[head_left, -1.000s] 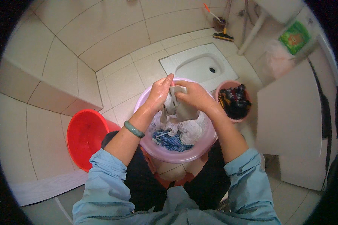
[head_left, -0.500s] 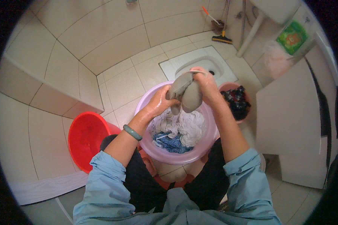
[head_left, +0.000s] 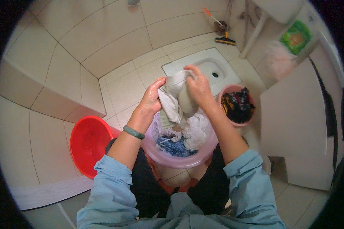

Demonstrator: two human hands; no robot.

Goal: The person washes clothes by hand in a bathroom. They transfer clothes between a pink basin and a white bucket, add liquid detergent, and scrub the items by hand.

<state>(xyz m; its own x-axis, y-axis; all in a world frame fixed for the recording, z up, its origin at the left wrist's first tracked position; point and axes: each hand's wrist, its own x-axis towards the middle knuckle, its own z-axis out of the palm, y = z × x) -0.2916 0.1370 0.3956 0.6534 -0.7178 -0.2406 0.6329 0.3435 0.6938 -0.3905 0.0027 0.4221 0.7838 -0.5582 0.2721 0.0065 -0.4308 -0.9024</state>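
Between my hands, above the wash basin, I hold up a light grey and white garment (head_left: 172,102), its pale band stretched across the top. Its exact kind is unclear. My left hand (head_left: 153,96), wet and with a green bangle on the wrist, grips its left edge. The fingers of my right hand (head_left: 198,87) are closed on its upper right side. Below hangs the lilac basin (head_left: 170,163), holding a white cloth (head_left: 197,131) and a blue checked cloth (head_left: 176,147) in a wet heap. Part of the heap is hidden behind the garment.
At the left stands a red bucket (head_left: 88,147). A pink tub (head_left: 237,122) of dark clothes sits right of the basin. Beyond lies a white squat toilet (head_left: 227,74), with a broom (head_left: 225,40) by the far wall. A white cabinet panel (head_left: 294,118) juts in at right.
The garment has been turned and spread: its rounded grey lobes faced me before, now a white band and inner side show. My hands have shifted slightly left and reset their grip.
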